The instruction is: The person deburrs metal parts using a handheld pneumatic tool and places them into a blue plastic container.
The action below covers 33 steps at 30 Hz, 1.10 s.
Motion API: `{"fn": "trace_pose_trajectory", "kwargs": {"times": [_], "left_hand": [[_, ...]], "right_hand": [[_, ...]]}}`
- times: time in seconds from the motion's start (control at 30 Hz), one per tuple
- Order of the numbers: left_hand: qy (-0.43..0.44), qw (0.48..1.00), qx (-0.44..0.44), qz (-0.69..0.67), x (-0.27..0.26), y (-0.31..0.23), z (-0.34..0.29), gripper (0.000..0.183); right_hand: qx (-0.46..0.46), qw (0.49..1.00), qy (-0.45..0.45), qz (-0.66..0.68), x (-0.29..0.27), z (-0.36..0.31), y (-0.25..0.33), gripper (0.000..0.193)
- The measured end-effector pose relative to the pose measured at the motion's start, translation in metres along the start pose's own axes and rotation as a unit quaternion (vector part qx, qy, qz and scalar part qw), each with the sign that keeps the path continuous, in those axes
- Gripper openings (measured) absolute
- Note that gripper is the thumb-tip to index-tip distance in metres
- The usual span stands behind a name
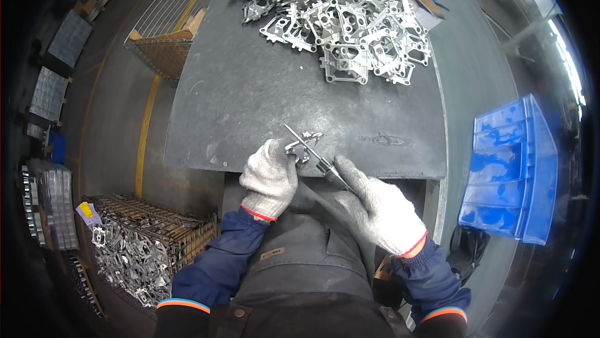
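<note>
Wire basket (199,238) low, L of my L hand (270,172), full of metal parts (128,266). Blue bin (539,169) out R of my R hand (382,210), contents can't tell. 2nd wire cage (164,16) far fwd-L of L hand, cardboard (195,23) at its edge. Small metal part (302,162) pinched in L fingers, fwd-L of R hand. R hand grips pointed tool (303,142), crossing part; contact unclear. Dk table (250,94) fwd of both hands, metal frames (347,25) piled well ahead. Gray floor (112,144) off L, w/ yellow line (146,132).
</note>
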<state>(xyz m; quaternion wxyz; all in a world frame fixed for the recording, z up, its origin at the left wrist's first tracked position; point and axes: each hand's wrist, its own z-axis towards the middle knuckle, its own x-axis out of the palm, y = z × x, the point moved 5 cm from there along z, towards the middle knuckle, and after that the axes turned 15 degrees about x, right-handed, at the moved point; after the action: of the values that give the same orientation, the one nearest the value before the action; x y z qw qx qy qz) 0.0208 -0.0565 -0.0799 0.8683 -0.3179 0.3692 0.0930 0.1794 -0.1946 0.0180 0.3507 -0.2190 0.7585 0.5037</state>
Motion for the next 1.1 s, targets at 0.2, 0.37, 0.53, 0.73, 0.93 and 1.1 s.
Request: {"fn": "trace_pose_trajectory", "kwargs": {"times": [0.2,0.37,0.53,0.73,0.93,1.1], "left_hand": [[0.02,1.0,0.013,0.003,-0.006,-0.01,0.006,0.028],[0.029,1.0,0.009,0.005,-0.006,-0.012,0.006,0.026],[0.012,1.0,0.003,-0.011,-0.002,-0.009,0.004,0.028],[-0.002,1.0,-0.012,0.001,-0.005,-0.007,0.006,0.026],[0.06,0.997,-0.029,0.04,-0.003,-0.006,0.002,0.024],[-0.004,1.0,-0.016,0.002,-0.005,-0.005,0.006,0.023]], "right_hand": [[0.008,1.0,0.016,-0.014,-0.005,0.0,0.001,0.059],[-0.002,1.0,0.013,0.004,-0.008,-0.005,-0.001,0.06],[-0.008,1.0,0.0,-0.012,-0.004,-0.008,-0.004,0.062],[-0.014,1.0,-0.021,-0.013,-0.003,-0.009,0.0,0.06],[0.006,1.0,0.014,-0.009,-0.007,-0.014,0.008,0.06],[0.005,1.0,-0.009,-0.009,-0.002,-0.014,0.0,0.06]]}}
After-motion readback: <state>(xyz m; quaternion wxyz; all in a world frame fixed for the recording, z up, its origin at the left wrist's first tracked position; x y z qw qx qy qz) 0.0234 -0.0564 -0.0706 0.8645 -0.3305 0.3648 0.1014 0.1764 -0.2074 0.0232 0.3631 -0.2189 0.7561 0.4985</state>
